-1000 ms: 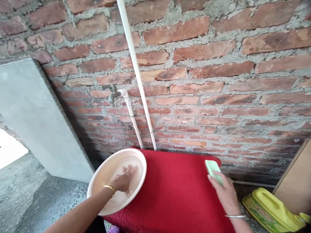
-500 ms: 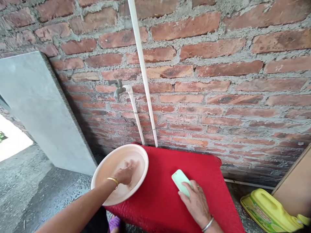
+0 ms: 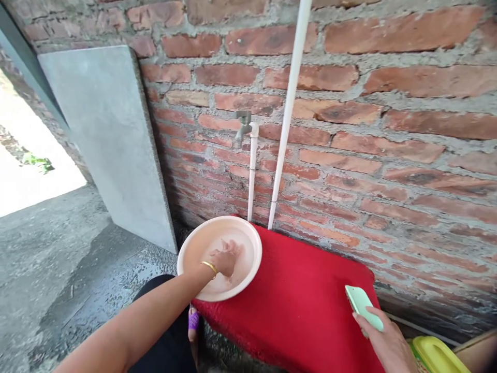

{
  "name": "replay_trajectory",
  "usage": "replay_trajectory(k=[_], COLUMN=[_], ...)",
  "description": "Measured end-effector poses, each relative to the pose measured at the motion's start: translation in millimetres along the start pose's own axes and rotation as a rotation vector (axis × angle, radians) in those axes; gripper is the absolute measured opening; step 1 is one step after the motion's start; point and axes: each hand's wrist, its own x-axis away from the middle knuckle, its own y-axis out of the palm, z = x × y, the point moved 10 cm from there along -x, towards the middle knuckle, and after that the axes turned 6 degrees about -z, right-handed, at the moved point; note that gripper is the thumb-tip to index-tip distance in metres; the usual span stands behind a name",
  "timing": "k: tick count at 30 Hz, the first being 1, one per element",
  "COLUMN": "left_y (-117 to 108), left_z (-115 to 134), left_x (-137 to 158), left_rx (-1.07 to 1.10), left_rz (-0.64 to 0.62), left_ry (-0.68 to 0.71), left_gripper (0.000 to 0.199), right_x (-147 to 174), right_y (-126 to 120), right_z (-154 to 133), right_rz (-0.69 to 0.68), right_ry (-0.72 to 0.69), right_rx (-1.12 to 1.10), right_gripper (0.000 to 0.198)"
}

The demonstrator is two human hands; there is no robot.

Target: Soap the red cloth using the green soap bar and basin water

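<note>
A pale pink basin holding cloudy water stands at the left end of a red cloth-like surface. My left hand, with a gold bangle at the wrist, dips into the water with its fingers spread; the fingertips are partly blurred by the water. Near the right end of the red surface, my right hand grips a pale green scrub brush from behind. The brush is tilted, and dark bristles show along its left edge. Whether it touches the red surface I cannot tell.
A grey tap on a white pipe sticks out above the basin, beside a taller white pipe against the brick wall. A grey slab leans at the left. A yellow jug stands at the lower right.
The camera has turned left. My right hand has moved the brush rightward across the red surface and tilted it, so its bristles show. My left hand stays in the basin, fingers now more spread.
</note>
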Motion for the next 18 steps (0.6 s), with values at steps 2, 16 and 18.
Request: replay_trajectory(k=[2,16,18], left_y=[2,6,7], left_z=[-2,-4,-4], left_x=[-3,-13,-16], left_rx=[0.001,0.030,0.046], left_rz=[-0.016,-0.016,-0.029], left_ry=[-0.023,-0.016,-0.014], left_gripper=[0.140,0.139,0.142], right_x=[10,115,98], right_y=[17,185,155], right_z=[-18,-213,-181], right_rz=[-0.045,-0.140,-0.115], right_ry=[0.039,-0.526,-0.399], right_rx=[-0.064,0.346,0.360], right_gripper=[0.057,0.028,0.033])
